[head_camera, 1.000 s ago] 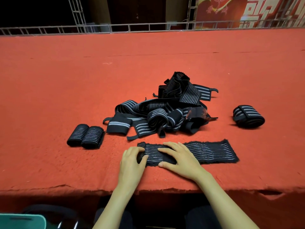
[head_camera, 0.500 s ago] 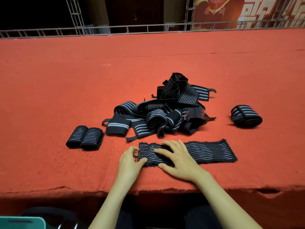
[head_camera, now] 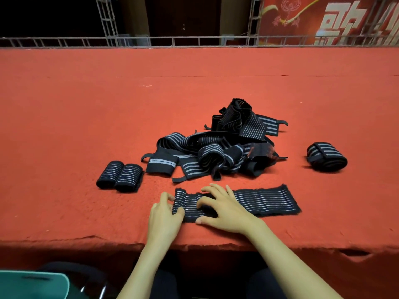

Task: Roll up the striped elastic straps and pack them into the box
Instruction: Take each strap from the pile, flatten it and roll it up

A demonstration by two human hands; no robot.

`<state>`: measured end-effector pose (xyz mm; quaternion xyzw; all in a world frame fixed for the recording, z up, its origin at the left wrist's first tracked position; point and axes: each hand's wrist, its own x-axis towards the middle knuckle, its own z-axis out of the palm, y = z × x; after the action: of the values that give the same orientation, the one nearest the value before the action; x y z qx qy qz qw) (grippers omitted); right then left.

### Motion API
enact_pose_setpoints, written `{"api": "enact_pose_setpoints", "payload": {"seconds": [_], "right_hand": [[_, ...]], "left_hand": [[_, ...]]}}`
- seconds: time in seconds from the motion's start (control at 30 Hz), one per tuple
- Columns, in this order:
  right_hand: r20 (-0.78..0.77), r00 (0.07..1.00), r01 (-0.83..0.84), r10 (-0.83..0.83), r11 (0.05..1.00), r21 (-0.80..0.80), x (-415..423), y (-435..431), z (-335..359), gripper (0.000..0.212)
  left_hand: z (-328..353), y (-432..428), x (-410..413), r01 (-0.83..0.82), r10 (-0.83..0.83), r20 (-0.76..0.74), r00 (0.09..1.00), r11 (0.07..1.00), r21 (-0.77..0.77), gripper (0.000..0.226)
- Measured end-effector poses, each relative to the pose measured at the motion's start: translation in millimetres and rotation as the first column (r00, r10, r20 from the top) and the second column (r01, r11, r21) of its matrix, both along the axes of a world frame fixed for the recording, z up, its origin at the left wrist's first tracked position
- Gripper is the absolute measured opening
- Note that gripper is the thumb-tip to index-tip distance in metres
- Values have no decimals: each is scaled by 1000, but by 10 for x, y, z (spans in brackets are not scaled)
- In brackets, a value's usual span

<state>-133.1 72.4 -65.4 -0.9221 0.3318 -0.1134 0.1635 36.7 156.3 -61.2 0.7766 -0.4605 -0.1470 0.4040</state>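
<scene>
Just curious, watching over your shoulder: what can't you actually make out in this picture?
Head view only.
Teal thing: cut off by the bottom-left corner; box or not, cannot tell.
Pile of straps: tangled, overlapping; count unclear.
Half-rolled strap: its middle hidden under the right hand.
Banner: cut off by the top edge.

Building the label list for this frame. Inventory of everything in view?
part-rolled strap: 1, black with grey stripes, front edge
loose straps: tangled pile, count unclear, black-grey, centre
rolled straps: 2, black-grey, left of pile
wrapped roll: 1, black-grey, right
table cloth: 1, red, underneath
truss railing: 1, grey, back
banner: 1, red, top right
teal object: 1, bottom left
left hand: fingers pinch rolled end
right hand: presses strap flat
</scene>
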Motion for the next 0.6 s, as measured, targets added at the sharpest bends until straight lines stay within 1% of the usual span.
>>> {"api": "enact_pose_setpoints", "payload": {"seconds": [0.1, 0.2, 0.3, 0.43, 0.47, 0.53, 0.57, 0.6], "right_hand": [[11, 1000, -20, 20, 1000, 20, 26, 65, -24, 39], [17, 1000, -5, 4, 1000, 21, 20, 73, -3, 40], [12, 1000, 15, -15, 1000, 26, -5, 61, 21, 42], [40, 998, 42, -43, 999, 35, -101, 56, -10, 47], [47, 997, 53, -55, 998, 41, -141, 48, -21, 48], [64, 995, 69, -73, 996, 53, -221, 31, -32, 51], [76, 994, 75, -80, 995, 61, -260, 21, -39, 53], [89, 992, 80, -86, 994, 70, -295, 12, -47, 57]], "left_hand": [[-8, 102, 130, -51, 51, 45, 998, 999, -12, 19], [-23, 107, 80, -29, 32, 159, 987, 999, -24, 19], [-71, 61, -25, 50, -25, 254, 967, 995, -91, 22], [-176, 31, -56, 215, -169, 304, 938, 969, -124, 27], [-187, 41, -71, 249, -202, 303, 931, 960, -125, 34], [-173, 64, -98, 269, -228, 243, 943, 951, -151, 47], [-147, 71, -90, 268, -239, 186, 953, 951, -151, 49], [-119, 71, -64, 272, -256, 122, 959, 952, -140, 45]]}}
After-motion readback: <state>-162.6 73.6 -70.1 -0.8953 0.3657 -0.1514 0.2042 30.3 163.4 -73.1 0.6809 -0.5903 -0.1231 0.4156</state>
